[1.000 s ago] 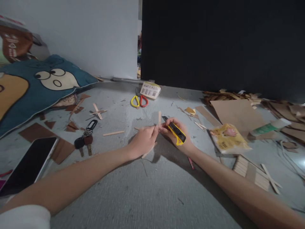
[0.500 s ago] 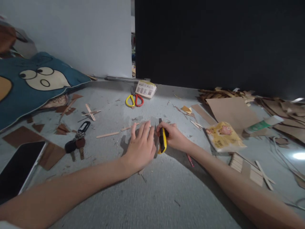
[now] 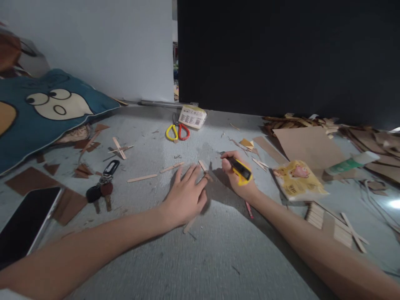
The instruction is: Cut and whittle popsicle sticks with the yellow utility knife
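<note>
My left hand (image 3: 186, 193) lies palm down on the grey surface, its fingers spread. A light wooden craft stick (image 3: 202, 165) shows just beyond its index finger, and another stick end (image 3: 188, 226) pokes out below the palm. Whether these are one stick is hidden by the hand. A small brownish scrap sits by the index fingertip. My right hand (image 3: 236, 177) is closed around a yellow and black utility knife (image 3: 242, 170), tilted, just right of the left hand. Two more craft sticks, one (image 3: 142, 178) farther left and one (image 3: 171, 167) nearer the fingers, rest on the surface.
Scissors (image 3: 177, 131) and a small packet (image 3: 192, 116) lie at the back. Keys (image 3: 101, 191), a phone (image 3: 28, 221) and a blue cushion (image 3: 53, 112) are on the left. On the right are a yellow packet (image 3: 298, 179), a glue stick (image 3: 353, 162), cardboard (image 3: 306, 146) and joined sticks (image 3: 328, 225).
My right hand has moved right, away from the left hand, and the knife has tilted over. The left hand has shifted slightly, and stick ends now show beside it.
</note>
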The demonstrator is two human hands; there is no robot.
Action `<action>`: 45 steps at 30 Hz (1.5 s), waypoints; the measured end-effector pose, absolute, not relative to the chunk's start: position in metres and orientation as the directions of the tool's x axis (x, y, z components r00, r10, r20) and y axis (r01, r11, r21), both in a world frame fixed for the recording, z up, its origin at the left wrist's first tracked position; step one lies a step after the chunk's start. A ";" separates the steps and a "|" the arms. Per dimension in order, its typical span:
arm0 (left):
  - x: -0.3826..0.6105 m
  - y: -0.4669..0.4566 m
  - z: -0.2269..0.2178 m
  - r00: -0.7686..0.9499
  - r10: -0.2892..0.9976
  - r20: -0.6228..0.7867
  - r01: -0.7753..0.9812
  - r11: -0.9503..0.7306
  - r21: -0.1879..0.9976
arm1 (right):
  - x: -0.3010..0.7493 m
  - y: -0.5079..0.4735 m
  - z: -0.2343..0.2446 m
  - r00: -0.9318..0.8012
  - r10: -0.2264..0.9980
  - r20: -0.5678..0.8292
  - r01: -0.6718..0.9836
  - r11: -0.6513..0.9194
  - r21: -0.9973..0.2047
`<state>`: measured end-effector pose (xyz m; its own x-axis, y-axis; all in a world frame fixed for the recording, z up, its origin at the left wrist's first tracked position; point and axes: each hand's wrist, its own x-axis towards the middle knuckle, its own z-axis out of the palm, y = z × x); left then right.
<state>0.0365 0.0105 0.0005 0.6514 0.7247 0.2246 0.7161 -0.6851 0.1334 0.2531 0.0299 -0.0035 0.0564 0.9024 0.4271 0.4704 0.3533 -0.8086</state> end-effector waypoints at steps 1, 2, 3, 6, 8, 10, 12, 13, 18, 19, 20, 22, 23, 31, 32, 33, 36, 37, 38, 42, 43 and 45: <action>0.037 0.010 0.000 0.652 0.724 0.224 0.713 -0.687 0.141 | 0.253 0.028 -0.004 0.065 0.899 0.433 0.460 0.358 -0.812; 0.037 0.009 0.000 0.651 0.724 0.226 0.711 -0.687 0.151 | 0.253 0.027 -0.004 0.062 0.896 0.439 0.449 0.368 -0.814; 0.037 0.008 0.000 0.650 0.724 0.230 0.708 -0.687 0.163 | 0.253 0.027 -0.005 0.049 0.895 0.443 0.438 0.380 -0.815; 0.038 0.005 0.000 0.664 0.710 0.234 0.686 -0.703 0.189 | 0.251 0.029 -0.009 0.022 0.895 0.446 0.382 0.405 -0.831; 0.038 0.004 0.001 0.683 0.695 0.222 0.673 -0.718 0.179 | 0.251 0.030 -0.012 0.037 0.896 0.442 0.351 0.402 -0.845; 0.038 0.003 0.002 0.692 0.692 0.207 0.674 -0.721 0.158 | 0.251 0.032 -0.013 0.052 0.901 0.432 0.353 0.388 -0.851; 0.038 0.002 0.001 0.681 0.703 0.203 0.688 -0.710 0.150 | 0.253 0.031 -0.013 0.061 0.902 0.427 0.377 0.376 -0.847; 0.038 0.001 0.001 0.671 0.712 0.206 0.696 -0.701 0.155 | 0.253 0.031 -0.013 0.061 0.901 0.430 0.388 0.375 -0.842; 0.039 -0.001 -0.004 0.639 0.735 0.228 0.711 -0.677 0.191 | 0.253 0.029 -0.009 0.011 0.908 0.418 0.382 0.383 -0.841; 0.039 -0.001 -0.004 0.642 0.732 0.226 0.711 -0.680 0.182 | 0.253 0.029 -0.009 -0.005 0.911 0.413 0.377 0.384 -0.843; 0.039 -0.001 -0.005 0.647 0.730 0.223 0.711 -0.682 0.170 | 0.253 0.029 -0.009 -0.018 0.912 0.410 0.375 0.387 -0.843; 0.040 0.000 -0.004 0.650 0.728 0.220 0.713 -0.684 0.155 | 0.253 0.030 -0.010 -0.036 0.910 0.413 0.377 0.395 -0.837; 0.040 0.000 -0.004 0.649 0.728 0.220 0.714 -0.683 0.152 | 0.253 0.030 -0.010 -0.042 0.909 0.415 0.380 0.399 -0.834; 0.040 0.000 -0.003 0.649 0.730 0.213 0.725 -0.679 0.116 | 0.254 0.031 -0.011 -0.083 0.910 0.407 0.391 0.406 -0.826; 0.040 0.000 -0.003 0.650 0.730 0.211 0.726 -0.679 0.114 | 0.254 0.031 -0.011 -0.087 0.909 0.408 0.393 0.407 -0.824; 0.040 -0.001 -0.002 0.650 0.730 0.210 0.726 -0.678 0.112 | 0.254 0.030 -0.010 -0.092 0.908 0.408 0.397 0.409 -0.821; 0.040 0.000 -0.003 0.648 0.732 0.211 0.728 -0.676 0.112 | 0.255 0.030 -0.010 -0.099 0.903 0.418 0.420 0.419 -0.805; 0.040 0.000 -0.003 0.648 0.732 0.211 0.728 -0.676 0.112 | 0.255 0.030 -0.010 -0.100 0.899 0.426 0.430 0.426 -0.796; 0.040 0.000 -0.004 0.648 0.731 0.213 0.727 -0.677 0.111 | 0.255 0.030 -0.009 -0.101 0.895 0.434 0.441 0.431 -0.787; 0.040 0.000 -0.005 0.651 0.725 0.222 0.722 -0.683 0.112 | 0.256 0.029 -0.009 -0.110 0.893 0.437 0.463 0.435 -0.772; 0.040 0.000 -0.005 0.651 0.726 0.221 0.722 -0.682 0.114 | 0.256 0.029 -0.010 -0.112 0.894 0.433 0.462 0.433 -0.774; 0.040 -0.001 -0.004 0.650 0.730 0.213 0.725 -0.679 0.117 | 0.256 0.029 -0.010 -0.114 0.896 0.430 0.460 0.431 -0.776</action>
<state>0.0403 -0.0006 -0.0044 0.6495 0.7298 0.2134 0.7246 -0.6792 0.1169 0.2563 0.0294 -0.0102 -0.1135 0.8956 0.4301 0.4602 0.4310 -0.7762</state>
